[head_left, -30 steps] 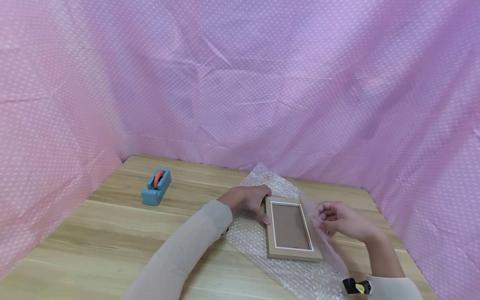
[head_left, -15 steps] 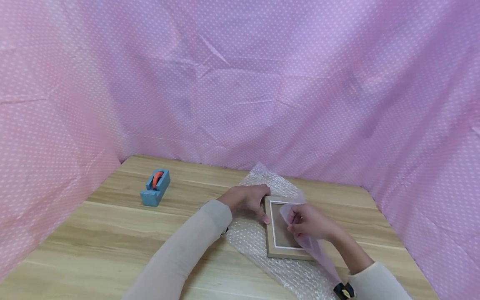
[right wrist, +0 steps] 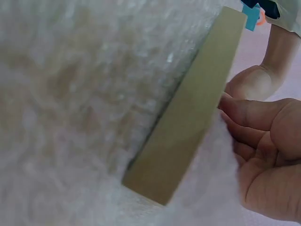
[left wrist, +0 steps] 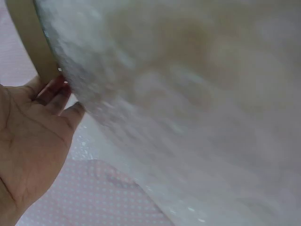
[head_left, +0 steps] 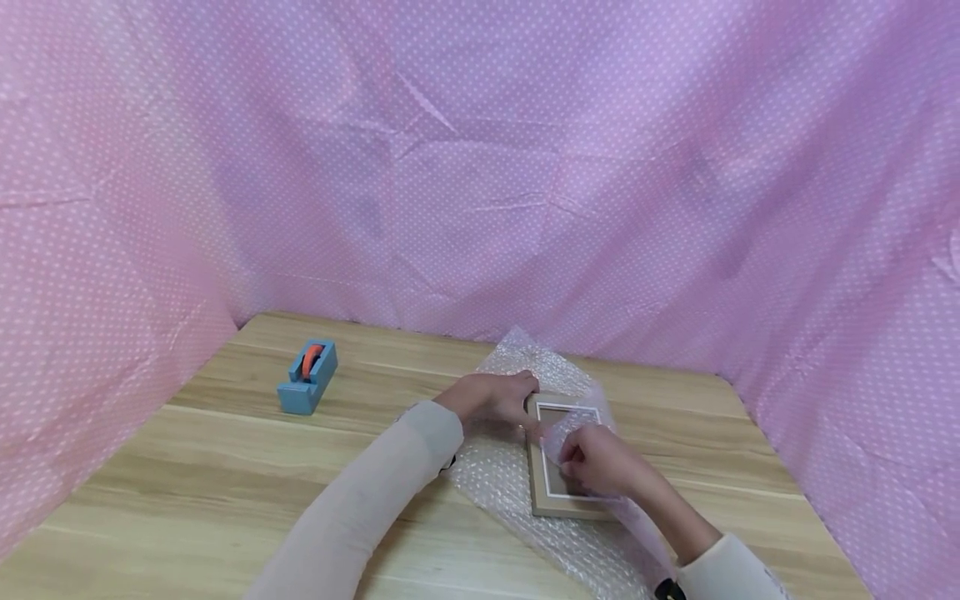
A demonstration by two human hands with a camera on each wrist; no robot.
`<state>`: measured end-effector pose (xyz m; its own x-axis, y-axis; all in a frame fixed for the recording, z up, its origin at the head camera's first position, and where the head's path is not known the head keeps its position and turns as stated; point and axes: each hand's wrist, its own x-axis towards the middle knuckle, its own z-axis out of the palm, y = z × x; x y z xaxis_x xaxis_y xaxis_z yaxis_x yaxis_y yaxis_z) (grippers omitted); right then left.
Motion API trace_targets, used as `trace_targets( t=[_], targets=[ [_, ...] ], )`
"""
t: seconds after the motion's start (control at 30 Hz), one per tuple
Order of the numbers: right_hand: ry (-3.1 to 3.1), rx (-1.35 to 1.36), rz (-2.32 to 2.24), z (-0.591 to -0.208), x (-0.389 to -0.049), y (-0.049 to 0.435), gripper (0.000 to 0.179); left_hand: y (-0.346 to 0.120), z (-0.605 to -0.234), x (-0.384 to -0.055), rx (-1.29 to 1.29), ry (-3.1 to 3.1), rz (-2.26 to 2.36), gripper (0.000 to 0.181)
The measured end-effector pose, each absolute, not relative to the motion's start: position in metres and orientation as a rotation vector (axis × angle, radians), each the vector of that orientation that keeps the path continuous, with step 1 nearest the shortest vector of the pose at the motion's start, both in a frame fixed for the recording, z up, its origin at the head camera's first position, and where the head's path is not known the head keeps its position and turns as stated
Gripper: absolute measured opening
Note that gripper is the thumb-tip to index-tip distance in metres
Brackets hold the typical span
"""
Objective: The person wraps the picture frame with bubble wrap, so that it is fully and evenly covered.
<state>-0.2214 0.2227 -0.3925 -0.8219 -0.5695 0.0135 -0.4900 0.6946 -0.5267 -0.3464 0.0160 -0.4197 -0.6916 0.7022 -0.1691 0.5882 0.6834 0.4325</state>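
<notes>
A wooden picture frame (head_left: 537,479) with a white inner border lies on a sheet of bubble wrap (head_left: 495,487). At its upper left, my left hand (head_left: 497,398) holds the frame's edge; the left wrist view has the fingertips against the frame's side (left wrist: 30,37). My right hand (head_left: 606,463) pinches the right-hand flap of bubble wrap and holds it over the frame's front, covering much of the opening. From the right wrist view, the frame's thick side (right wrist: 188,110) shows beside the curled fingers of my right hand (right wrist: 270,150). The flap's pinched edge is partly hidden by the fingers.
A blue tape dispenser (head_left: 306,379) with an orange roll stands at the left of the wooden table (head_left: 225,475). Pink dotted cloth (head_left: 480,183) hangs round the back and both sides. One bubble wrap corner reaches toward the table's back edge.
My right hand has moved left, drawing the bubble wrap flap from the frame's right side over its front. My left hand stays at the frame's left edge.
</notes>
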Motion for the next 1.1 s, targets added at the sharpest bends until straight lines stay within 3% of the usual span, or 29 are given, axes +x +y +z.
trace_targets(
  t=[0.13, 0.27, 0.37, 0.47, 0.8, 1.1],
  targets=[
    [2.71, -0.927, -0.757, -0.385, -0.212, 0.225, 0.023, 0.02, -0.417, -0.343, 1.022, 2.589, 0.466, 0.072],
    [2.606, -0.912, -0.839, -0.372, -0.199, 0.238, 0.013, 0.022, -0.417, -0.342, 1.011, 2.6, 0.468, 0.077],
    [2.526, -0.858, -0.936, -0.362, -0.189, 0.255, 0.036, 0.023, -0.417, -0.342, 0.993, 2.584, 0.482, 0.08],
    [2.507, -0.835, -0.973, -0.357, -0.187, 0.27, 0.043, 0.022, -0.417, -0.343, 0.991, 2.559, 0.498, 0.082],
    [2.693, -1.149, -0.775, -0.388, -0.221, 0.302, 0.042, 0.019, -0.422, -0.348, 0.984, 2.48, 0.566, 0.069],
    [2.867, -1.207, -0.509, -0.409, -0.231, 0.303, 0.053, 0.014, -0.419, -0.351, 0.981, 2.435, 0.602, 0.065]
  ],
)
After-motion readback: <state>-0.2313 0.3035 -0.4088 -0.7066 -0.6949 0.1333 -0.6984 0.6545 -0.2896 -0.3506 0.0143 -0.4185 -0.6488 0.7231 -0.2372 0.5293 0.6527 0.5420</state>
